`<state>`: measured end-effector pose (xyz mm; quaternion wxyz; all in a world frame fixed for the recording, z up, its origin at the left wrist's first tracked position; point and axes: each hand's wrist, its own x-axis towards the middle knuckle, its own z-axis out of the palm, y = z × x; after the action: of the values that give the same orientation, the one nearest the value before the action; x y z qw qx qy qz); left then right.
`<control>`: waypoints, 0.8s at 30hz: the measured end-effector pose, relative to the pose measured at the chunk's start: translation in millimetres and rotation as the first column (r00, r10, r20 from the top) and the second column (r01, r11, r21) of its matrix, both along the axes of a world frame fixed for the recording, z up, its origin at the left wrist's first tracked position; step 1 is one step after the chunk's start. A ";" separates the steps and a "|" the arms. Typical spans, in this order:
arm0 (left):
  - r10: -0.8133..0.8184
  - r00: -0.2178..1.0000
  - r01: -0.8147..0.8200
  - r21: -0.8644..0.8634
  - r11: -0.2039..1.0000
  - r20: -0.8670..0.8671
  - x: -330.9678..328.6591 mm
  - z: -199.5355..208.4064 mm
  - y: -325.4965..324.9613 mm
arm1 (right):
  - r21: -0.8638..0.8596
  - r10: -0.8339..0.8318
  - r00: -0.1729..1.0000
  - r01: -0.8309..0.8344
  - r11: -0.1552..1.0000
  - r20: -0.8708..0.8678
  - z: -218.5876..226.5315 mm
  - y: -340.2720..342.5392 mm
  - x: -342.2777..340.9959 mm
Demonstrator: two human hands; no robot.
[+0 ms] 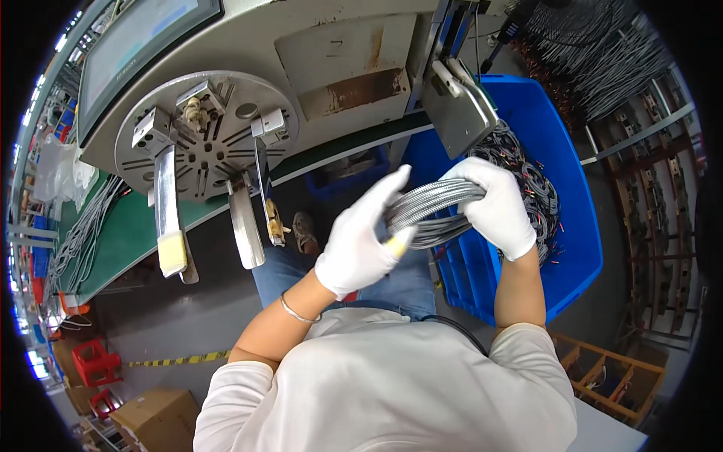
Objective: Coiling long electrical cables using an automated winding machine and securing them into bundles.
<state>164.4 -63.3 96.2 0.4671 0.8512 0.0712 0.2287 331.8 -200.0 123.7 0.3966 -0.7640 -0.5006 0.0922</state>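
A coil of grey cable point(433, 209) hangs in front of me, above my lap. My right hand point(493, 203), in a white glove, is closed round the coil's right side. My left hand point(361, 245), also gloved in white, is at the coil's left end with fingers stretched and apart from the thumb. A yellow patch shows at that thumb. The left hand is slightly blurred, and whether it touches the coil is hard to tell. Left of my hands stands a round slotted metal disc point(218, 154) on a machine, with long metal arms point(245, 226) sticking out toward me.
A blue bin point(580, 226) at the right holds many coiled cables point(527, 181). A metal plate point(456, 113) hangs over its near left corner. Grey cables lie on the green bench point(120, 245) at left. A screen point(135, 53) tops the machine. Red stools point(96, 363) and a cardboard box point(157, 418) stand lower left.
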 end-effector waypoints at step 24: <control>-0.570 0.817 0.203 -0.882 0.426 -0.087 -28.2 -24.2 30.4 | -0.040 0.051 0.627 -0.130 0.991 -0.777 -16.5 -3.2 -24.6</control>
<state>136.1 -32.9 71.9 0.8343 0.5355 0.0576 -0.1177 307.2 -203.3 107.2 0.5319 -0.6419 -0.3149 0.4537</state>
